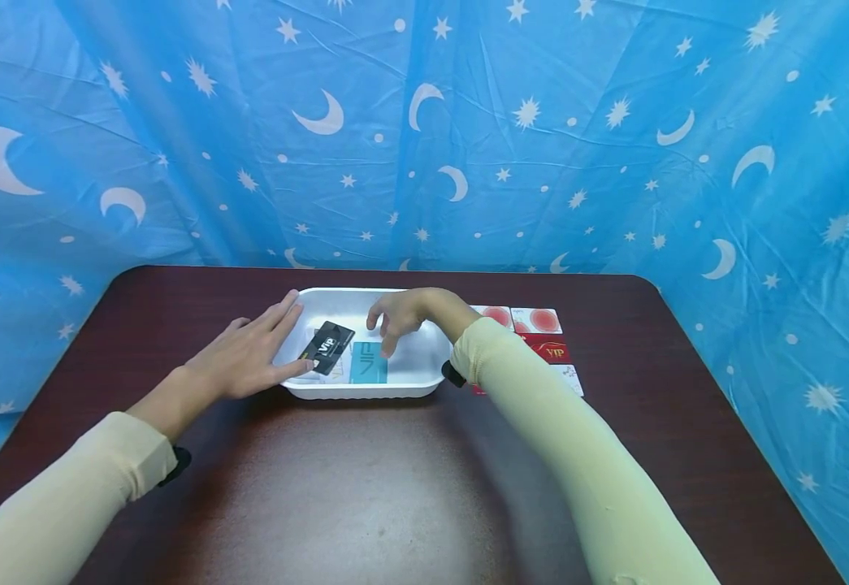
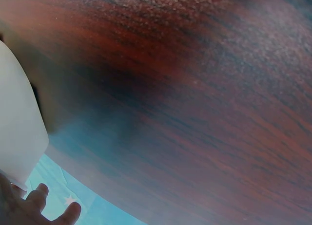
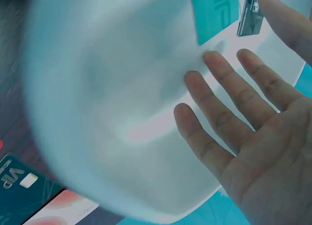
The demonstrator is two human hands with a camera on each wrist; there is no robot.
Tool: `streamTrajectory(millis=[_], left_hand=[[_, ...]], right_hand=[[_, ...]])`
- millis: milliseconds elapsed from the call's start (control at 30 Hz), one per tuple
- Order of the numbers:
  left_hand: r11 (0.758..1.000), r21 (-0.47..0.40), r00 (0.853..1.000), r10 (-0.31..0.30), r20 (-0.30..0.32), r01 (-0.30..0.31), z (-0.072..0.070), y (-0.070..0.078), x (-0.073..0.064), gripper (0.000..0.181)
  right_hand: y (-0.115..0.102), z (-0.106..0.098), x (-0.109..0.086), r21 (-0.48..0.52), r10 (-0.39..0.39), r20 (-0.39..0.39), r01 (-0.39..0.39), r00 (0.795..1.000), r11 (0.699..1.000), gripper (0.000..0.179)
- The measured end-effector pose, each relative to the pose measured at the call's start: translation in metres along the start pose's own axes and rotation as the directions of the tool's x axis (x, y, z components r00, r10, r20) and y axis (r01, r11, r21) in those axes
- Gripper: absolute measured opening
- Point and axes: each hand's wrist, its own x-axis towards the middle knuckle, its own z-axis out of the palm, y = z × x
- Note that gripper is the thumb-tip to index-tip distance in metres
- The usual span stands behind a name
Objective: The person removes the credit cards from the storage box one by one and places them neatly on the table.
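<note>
A white plastic tray (image 1: 415, 357) sits on the table, holding a black VIP card (image 1: 331, 344), a teal card (image 1: 369, 363) and a pale card partly covered by the black one. My left hand (image 1: 252, 349) lies at the tray's left rim with fingers extended, its thumb overlapping the lower corner of the black card. Above the tray's right half is my right hand (image 1: 404, 315), fingers loosely bent in the head view. The right wrist view shows this hand's fingers (image 3: 222, 119) spread over the tray floor, holding nothing, with the teal card beyond their tips.
Right of the tray several cards lie in rows, among them a red VIP card (image 1: 552, 350) and a white card with red circles (image 1: 537, 321); my right forearm hides some. A dark VIP card (image 3: 24, 188) shows there too. Behind the brown table (image 1: 366, 479) hangs a blue curtain (image 1: 468, 122).
</note>
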Motion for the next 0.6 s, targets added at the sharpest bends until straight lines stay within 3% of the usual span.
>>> streamTrajectory(millis=[167,600], left_hand=[[1.0,-0.001,1.0,0.002,0.002,-0.002,-0.001,0.0,0.0,0.096],[1.0,0.006,1.0,0.001,0.005,-0.001,0.0,0.001,0.0,0.095]], right_hand=[[-0.006,0.002,0.007,0.016,-0.004,0.001,0.004,1.0,1.0,0.059],[-0.016,0.007,0.013,-0.053,0.019,-0.027,-0.02,0.999,0.998,0.051]])
